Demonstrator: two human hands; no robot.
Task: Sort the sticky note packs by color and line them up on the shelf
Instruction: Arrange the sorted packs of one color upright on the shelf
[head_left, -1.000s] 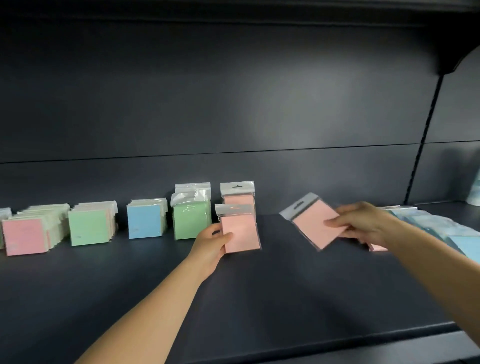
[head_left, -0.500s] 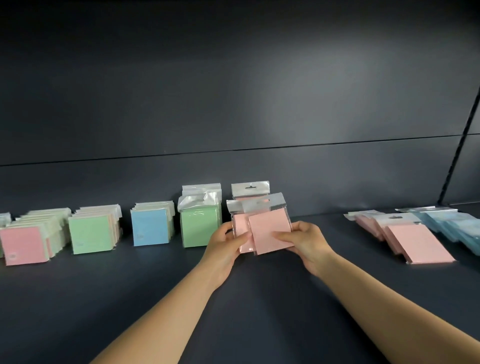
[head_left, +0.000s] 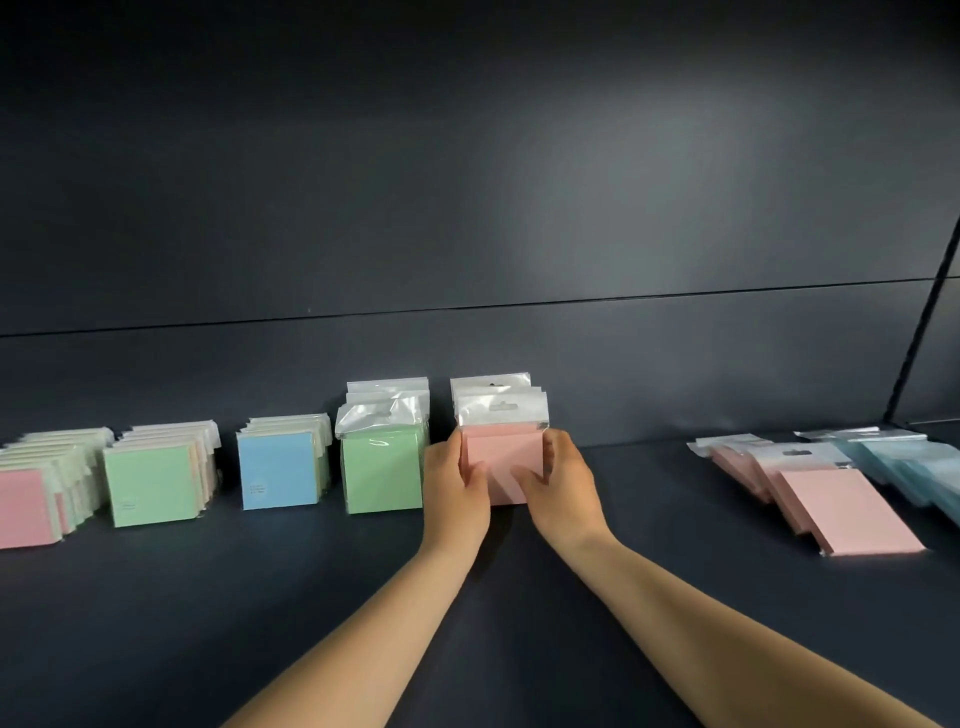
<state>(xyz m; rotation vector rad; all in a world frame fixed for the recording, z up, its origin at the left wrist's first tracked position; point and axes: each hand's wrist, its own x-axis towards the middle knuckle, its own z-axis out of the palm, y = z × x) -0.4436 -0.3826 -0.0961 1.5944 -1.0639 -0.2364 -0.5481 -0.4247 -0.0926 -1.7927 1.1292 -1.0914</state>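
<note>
A row of upright pink sticky note packs (head_left: 503, 452) stands on the dark shelf (head_left: 467, 613) at the middle, right of a green row (head_left: 383, 467). My left hand (head_left: 453, 488) grips the left edge of the front pink packs and my right hand (head_left: 558, 480) grips their right edge. The packs' lower corners are hidden behind my fingers. Further left stand a blue row (head_left: 279, 468), another green row (head_left: 151, 484) and a pink-fronted row (head_left: 23, 506).
At the right, loose pink packs (head_left: 847, 512) lie flat and overlapping on the shelf, with light blue packs (head_left: 914, 462) behind them. The shelf's dark back wall (head_left: 467, 208) rises right behind the rows. A vertical post (head_left: 922, 322) stands at the far right.
My right hand carried a pink pack from the right pile to the middle. Both hands joined it with the left hand's pack and set them upright against the pink row.
</note>
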